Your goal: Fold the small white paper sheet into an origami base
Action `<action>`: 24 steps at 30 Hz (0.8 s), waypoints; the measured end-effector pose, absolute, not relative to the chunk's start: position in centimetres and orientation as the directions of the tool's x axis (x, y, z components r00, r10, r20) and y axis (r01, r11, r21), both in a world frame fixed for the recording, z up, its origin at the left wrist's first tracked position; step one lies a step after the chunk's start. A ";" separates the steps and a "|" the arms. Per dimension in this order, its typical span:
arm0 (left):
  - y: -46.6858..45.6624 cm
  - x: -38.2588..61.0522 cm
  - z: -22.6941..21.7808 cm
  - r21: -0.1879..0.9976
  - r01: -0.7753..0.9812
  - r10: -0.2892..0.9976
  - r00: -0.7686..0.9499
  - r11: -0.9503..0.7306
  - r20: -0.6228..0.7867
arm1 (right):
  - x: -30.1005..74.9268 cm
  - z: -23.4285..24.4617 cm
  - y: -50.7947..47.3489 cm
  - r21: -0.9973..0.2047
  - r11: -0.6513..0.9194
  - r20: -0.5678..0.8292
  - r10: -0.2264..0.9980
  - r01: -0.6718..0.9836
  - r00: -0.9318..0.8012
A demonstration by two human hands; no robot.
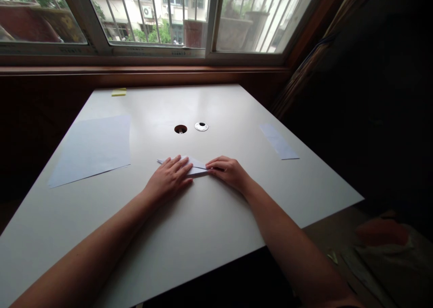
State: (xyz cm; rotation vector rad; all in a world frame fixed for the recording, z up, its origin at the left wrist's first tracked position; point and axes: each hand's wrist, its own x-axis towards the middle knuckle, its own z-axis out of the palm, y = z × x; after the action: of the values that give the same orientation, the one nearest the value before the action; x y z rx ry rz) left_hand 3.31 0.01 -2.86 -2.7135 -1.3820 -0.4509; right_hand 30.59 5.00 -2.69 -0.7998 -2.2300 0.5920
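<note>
A small folded piece of white paper lies flat near the middle of the white table. My left hand rests flat on its left part, fingers stretched out and together. My right hand presses on its right end, fingers curled down with the tips on the fold. Most of the paper is hidden under both hands.
A large white sheet lies at the left of the table, a narrow paper strip at the right, a yellow sticky pad at the far edge. A cable hole and its silver cap sit behind the paper. A window runs along the back.
</note>
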 end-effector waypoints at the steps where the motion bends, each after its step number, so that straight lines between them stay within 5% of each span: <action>1: 0.2 3.2 -3.0 0.090 0.795 0.778 0.553 -0.600 0.299 | 30.6 -2.6 4.9 -0.620 0.697 0.445 0.691 0.361 -0.569; 9: 0.5 2.9 -2.8 0.115 0.764 0.753 0.578 -0.634 0.314 | 30.4 -2.4 4.7 -0.675 0.662 0.408 0.702 0.325 -0.584; 18: 0.7 2.5 -3.0 0.183 0.760 0.764 0.543 -0.624 0.349 | 29.2 -2.6 4.6 -0.541 0.777 0.523 0.611 0.321 -0.595; 24: 0.6 2.5 -2.9 0.126 0.747 0.732 0.578 -0.652 0.361 | 28.6 -2.2 4.3 -0.438 0.823 0.577 0.566 0.362 -0.589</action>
State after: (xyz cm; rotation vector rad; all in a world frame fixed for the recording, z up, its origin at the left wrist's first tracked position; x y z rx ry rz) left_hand 2.47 0.62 -2.86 -2.7551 -1.2920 -0.6014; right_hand 28.60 4.33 -2.17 -0.6759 -2.2597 0.3550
